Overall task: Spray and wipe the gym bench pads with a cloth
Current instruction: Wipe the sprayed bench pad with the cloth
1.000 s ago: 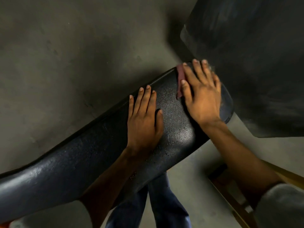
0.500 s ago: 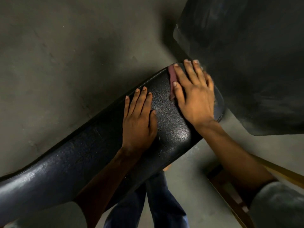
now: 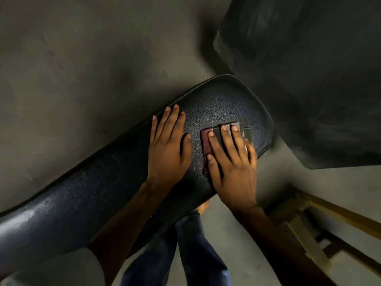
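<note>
Right hand [image 3: 231,159], fingers spread flat, pressing cloth [image 3: 206,145] onto bench pad [image 3: 103,195] at frame center; left hand [image 3: 168,147] flat, open, just beside.

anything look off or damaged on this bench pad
Nothing stands out. The black bench pad shows no tears or spills, only a textured sheen. The right hand presses a folded cloth flat near the pad's rounded end, and the left hand lies flat beside it. No spray bottle is in view.
</note>
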Demonstrator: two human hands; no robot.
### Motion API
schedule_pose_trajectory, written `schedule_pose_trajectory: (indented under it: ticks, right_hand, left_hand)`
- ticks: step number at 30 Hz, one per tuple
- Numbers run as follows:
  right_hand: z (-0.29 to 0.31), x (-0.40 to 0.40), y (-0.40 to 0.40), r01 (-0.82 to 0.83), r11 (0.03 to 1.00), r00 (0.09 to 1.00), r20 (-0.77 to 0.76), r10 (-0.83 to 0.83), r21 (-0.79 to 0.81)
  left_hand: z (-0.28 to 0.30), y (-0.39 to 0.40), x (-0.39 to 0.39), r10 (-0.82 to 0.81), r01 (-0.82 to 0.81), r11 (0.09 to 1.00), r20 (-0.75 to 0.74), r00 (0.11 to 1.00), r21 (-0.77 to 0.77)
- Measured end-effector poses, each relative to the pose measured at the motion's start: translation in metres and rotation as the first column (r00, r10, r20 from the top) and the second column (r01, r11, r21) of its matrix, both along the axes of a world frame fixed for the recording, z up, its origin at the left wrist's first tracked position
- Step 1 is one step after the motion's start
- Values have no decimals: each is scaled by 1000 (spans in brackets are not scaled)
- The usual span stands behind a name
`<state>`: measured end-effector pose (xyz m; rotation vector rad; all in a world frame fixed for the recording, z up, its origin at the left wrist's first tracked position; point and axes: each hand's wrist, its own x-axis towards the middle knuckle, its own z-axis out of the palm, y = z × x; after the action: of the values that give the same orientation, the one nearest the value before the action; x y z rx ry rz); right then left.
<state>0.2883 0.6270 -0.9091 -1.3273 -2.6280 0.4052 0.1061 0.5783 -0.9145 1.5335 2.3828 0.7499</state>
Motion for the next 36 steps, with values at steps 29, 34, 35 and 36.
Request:
schedule_pose_trajectory:
  ticks: [29, 34, 35, 36]
  right_hand:
    - [1, -47, -134, -225, 974, 974, -2, 225, 28]
    - [1, -54, -125, -48, 996, 999, -2, 48, 74]
    - [2, -66, -129, 5, 997, 1000, 2, -5, 71]
    - [4, -77, -135, 28, 998, 1000, 2, -28, 61]
  left_hand:
    - [17, -177, -29, 95, -116, 977, -122, 988, -176]
    - [14, -188, -34, 155, -176, 972, -140, 978, -156]
    - [15, -191, -35, 152, -172, 972, -127, 980, -158]
    - [16, -193, -35, 153, -168, 974, -104, 983, -151]
